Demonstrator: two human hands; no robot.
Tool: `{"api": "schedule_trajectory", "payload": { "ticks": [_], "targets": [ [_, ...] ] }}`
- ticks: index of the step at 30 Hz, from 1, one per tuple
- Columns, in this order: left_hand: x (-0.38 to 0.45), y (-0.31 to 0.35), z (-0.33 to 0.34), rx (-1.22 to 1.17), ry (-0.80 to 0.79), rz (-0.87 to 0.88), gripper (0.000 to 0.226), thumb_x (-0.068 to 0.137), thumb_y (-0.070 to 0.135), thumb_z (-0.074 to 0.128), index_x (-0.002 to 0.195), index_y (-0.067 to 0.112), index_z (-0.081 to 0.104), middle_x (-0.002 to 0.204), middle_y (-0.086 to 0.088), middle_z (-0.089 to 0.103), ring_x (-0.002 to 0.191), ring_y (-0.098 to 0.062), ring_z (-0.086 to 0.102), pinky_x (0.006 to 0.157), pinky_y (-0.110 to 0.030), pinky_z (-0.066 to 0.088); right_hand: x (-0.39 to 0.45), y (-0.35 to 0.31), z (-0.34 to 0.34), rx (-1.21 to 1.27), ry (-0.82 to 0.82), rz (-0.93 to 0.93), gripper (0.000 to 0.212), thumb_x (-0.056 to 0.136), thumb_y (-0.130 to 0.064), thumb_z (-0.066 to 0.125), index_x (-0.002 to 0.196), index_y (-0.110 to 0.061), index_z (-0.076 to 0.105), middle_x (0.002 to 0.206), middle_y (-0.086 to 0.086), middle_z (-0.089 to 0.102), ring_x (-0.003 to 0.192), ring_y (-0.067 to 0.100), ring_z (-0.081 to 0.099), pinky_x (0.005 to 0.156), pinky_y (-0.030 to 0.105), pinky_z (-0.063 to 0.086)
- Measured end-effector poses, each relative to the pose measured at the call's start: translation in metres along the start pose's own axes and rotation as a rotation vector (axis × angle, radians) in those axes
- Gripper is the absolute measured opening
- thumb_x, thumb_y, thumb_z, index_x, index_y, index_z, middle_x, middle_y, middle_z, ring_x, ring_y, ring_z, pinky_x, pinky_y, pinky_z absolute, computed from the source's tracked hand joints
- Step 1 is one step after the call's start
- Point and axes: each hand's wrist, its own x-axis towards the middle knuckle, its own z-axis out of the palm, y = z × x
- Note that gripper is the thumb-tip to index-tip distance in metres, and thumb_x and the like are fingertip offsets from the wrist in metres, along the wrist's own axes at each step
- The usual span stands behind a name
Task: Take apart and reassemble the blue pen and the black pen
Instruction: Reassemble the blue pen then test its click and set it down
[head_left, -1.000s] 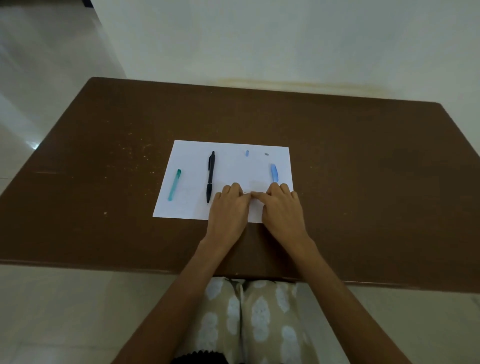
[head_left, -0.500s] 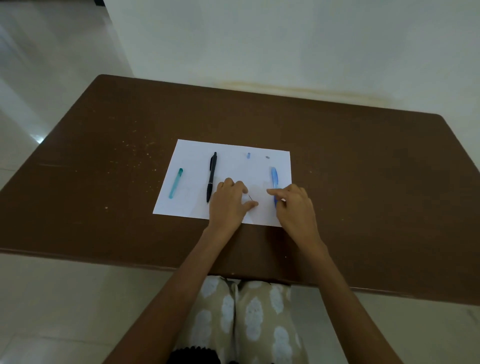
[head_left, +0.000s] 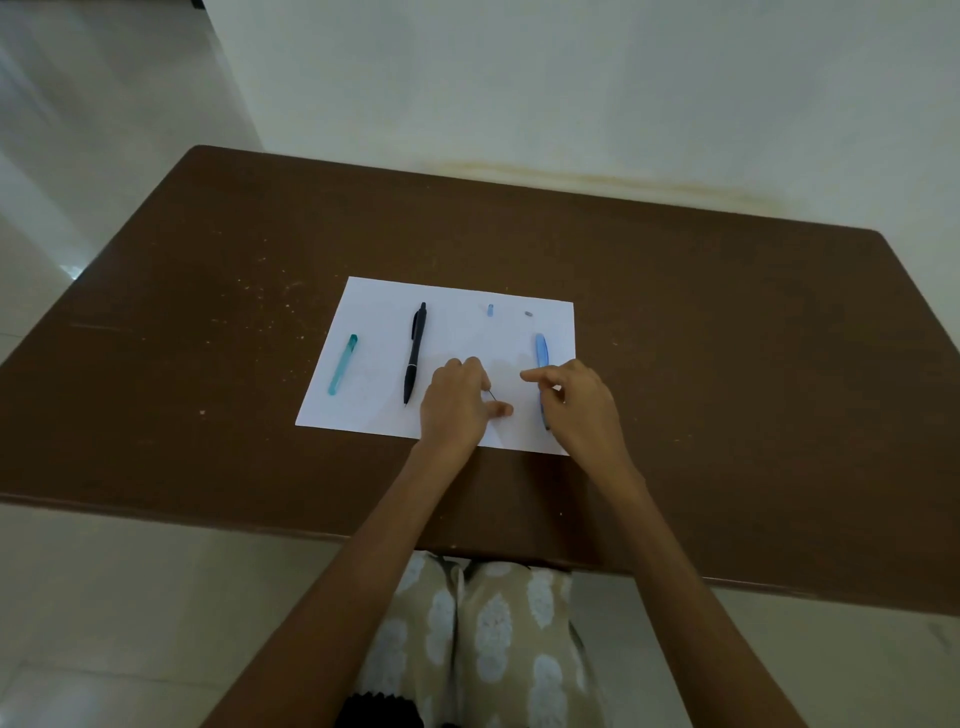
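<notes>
Looking down from the head camera, a white sheet of paper (head_left: 447, 364) is lying on the dark brown wooden tabletop (head_left: 727, 338). The slim black plastic pen (head_left: 415, 353) is resting whole on the sheet, tip pointing toward the person, just left of the left hand (head_left: 454, 405). That hand's grip is pinching a thin dark wire-like part (head_left: 491, 395) between thumb and fingers; what the part is, is too small to tell. The right hand (head_left: 576, 402) is hovering over the translucent blue pen barrel (head_left: 542, 358), forefinger stretched left, the other fingers curling; whether its grip is holding the barrel cannot be told. Two tiny pieces, a pale blue bit (head_left: 490, 310) and a grey bit (head_left: 529, 314), are sitting near the sheet's far edge. A teal translucent pen piece (head_left: 343, 365) is lying at the sheet's left edge.
</notes>
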Motion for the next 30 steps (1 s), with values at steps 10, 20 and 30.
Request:
{"api": "schedule_trajectory", "payload": {
  "ticks": [10,20,30],
  "targets": [
    [0.000,-0.001,0.001,-0.047,-0.002,-0.015,0.041,0.077,0.035,0.072,0.107,0.010,0.058,0.112,-0.009,0.058,0.096,-0.020,0.054,0.075,-0.023,0.040,0.007,-0.005,0.001,0.006,-0.038,-0.016,0.027,0.095,-0.015,0.049,0.116,-0.019,0.066,0.118,0.007,0.062,0.101,0.020,0.059,0.092,0.030,0.050],
    [0.002,-0.008,0.002,-0.100,-0.019,0.061,0.035,0.078,0.032,0.071,0.104,0.012,0.060,0.107,-0.008,0.060,0.085,-0.014,0.050,0.075,-0.022,0.041,0.012,-0.012,0.000,0.069,-0.144,0.026,0.026,0.093,-0.016,0.051,0.116,-0.015,0.065,0.121,0.005,0.061,0.100,0.015,0.058,0.084,0.018,0.041],
    [-0.001,-0.018,0.004,-0.152,0.031,0.196,0.034,0.081,0.030,0.069,0.103,0.006,0.060,0.103,-0.012,0.062,0.087,-0.017,0.053,0.077,-0.017,0.038,0.032,-0.031,0.002,0.043,-0.415,0.194,0.027,0.088,-0.023,0.061,0.106,-0.003,0.067,0.071,0.005,0.057,0.051,0.013,0.049,0.046,0.016,0.041]
  ]
}}
